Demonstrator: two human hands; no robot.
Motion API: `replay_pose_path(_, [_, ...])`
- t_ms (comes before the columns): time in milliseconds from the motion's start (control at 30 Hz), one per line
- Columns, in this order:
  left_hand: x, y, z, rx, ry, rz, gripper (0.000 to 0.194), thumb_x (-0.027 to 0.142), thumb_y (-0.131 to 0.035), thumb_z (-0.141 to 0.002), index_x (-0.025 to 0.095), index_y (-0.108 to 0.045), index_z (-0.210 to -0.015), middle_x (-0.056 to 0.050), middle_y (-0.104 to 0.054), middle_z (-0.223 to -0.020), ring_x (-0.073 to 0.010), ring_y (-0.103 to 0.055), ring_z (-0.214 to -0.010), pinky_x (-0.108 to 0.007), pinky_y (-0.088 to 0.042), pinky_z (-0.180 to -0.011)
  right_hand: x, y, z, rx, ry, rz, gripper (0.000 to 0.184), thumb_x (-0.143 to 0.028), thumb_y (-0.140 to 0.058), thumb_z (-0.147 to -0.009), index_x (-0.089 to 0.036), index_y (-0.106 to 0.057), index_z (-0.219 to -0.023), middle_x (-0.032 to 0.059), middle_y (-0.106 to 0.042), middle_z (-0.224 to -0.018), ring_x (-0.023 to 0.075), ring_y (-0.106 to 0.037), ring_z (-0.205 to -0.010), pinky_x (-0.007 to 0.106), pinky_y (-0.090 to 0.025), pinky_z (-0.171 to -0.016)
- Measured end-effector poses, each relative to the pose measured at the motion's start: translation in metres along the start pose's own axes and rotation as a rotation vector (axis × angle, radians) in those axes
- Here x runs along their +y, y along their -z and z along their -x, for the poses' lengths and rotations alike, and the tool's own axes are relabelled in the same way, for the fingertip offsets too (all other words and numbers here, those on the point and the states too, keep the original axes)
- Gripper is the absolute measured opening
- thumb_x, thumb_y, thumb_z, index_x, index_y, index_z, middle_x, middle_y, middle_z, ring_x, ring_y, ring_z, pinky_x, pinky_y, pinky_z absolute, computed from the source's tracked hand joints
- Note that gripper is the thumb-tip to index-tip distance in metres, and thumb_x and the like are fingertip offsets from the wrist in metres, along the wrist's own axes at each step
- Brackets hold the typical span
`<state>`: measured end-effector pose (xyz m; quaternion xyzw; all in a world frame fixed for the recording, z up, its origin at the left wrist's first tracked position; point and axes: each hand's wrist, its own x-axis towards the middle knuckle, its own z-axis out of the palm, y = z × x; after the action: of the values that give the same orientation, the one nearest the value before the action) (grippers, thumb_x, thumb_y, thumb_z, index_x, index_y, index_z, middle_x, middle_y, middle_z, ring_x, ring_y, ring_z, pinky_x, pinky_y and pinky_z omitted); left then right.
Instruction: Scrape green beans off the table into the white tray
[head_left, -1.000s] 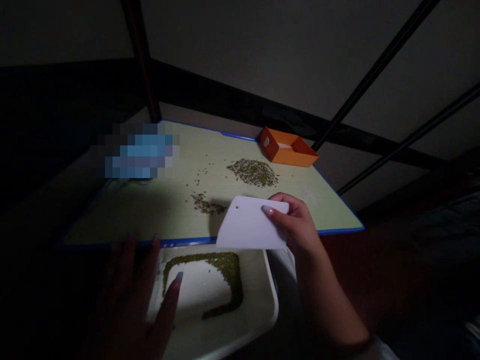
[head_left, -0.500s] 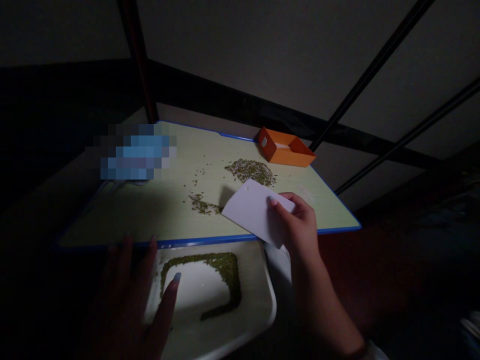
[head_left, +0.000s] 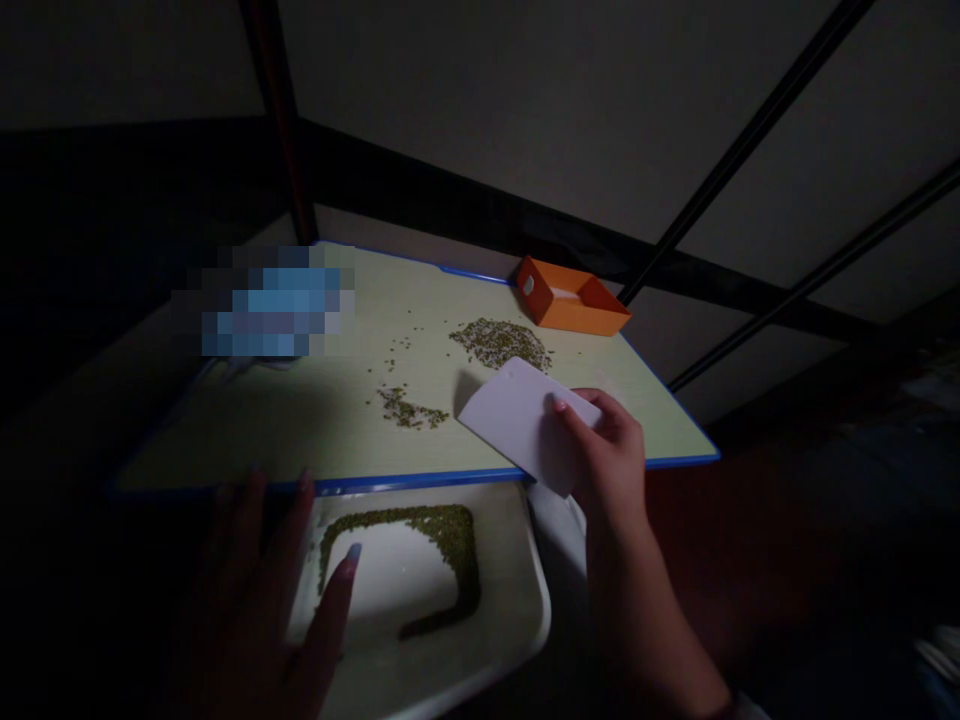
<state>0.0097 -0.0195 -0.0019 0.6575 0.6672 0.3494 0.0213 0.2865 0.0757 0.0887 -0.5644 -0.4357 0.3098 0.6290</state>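
Note:
My right hand (head_left: 611,445) is closed on a white plastic scraper (head_left: 517,415), a flat sheet with a curved edge and a small hole. The scraper is tilted above the pale green board, near its front edge. Just left of it lies a small patch of green grains (head_left: 409,410), with a larger heap of grains (head_left: 501,342) behind. Below the board's front edge is a white tray (head_left: 517,620) with more green grains (head_left: 463,560) along its inner sides. In shadow, my left hand (head_left: 277,590) is at the tray's left side, fingers spread, thumb over the inside.
An orange open box (head_left: 577,310) stands at the board's back right. A blurred-out blue item (head_left: 277,300) lies at the board's left. The pale board (head_left: 352,450) has a blue rim, and a panelled wall (head_left: 465,110) rises behind it.
My right hand has drawn the scraper slightly to the right, away from the small patch of grains. My left hand and the tray look nearly the same.

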Motion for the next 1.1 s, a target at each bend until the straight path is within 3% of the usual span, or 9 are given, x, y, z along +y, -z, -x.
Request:
replay_pose_path(667, [0.006,0.003,-0.002,0.002,0.005,-0.021,0.071,0.053,-0.042,-0.085,0.049,-0.015,-0.15,0.012,-0.004,-0.17,-0.0383,-0.017,-0.156,-0.075,-0.026,-0.122,-0.001,-0.012,0.002,-0.021,-0.018,0.011,0.035,-0.049,-0.082,-0.062,-0.02,-0.065,-0.072,-0.0024,-0.061,-0.064,0.0129,-0.048,-0.055,0.023,-0.035,-0.049])
replay_pose_path(967, [0.003,0.0,0.0,-0.018,0.004,-0.03,0.072,0.053,-0.04,-0.085,0.049,-0.012,-0.151,0.013,0.001,-0.17,-0.0383,-0.014,-0.156,-0.075,-0.024,-0.123,0.005,-0.002,-0.003,0.041,0.002,0.014,0.034,-0.048,-0.082,-0.064,-0.019,-0.065,-0.073,-0.0033,-0.059,-0.063,0.0123,-0.047,-0.054,0.023,-0.034,-0.048])
replay_pose_path(1100, [0.003,0.0,0.0,-0.001,0.011,-0.032,0.071,0.055,-0.04,-0.084,0.048,-0.015,-0.15,0.013,-0.003,-0.17,-0.0383,-0.016,-0.156,-0.075,-0.025,-0.123,0.002,-0.006,0.002,0.01,-0.007,0.014,0.036,-0.05,-0.083,-0.062,-0.019,-0.065,-0.073,-0.0029,-0.059,-0.063,0.0128,-0.048,-0.055,0.023,-0.033,-0.048])
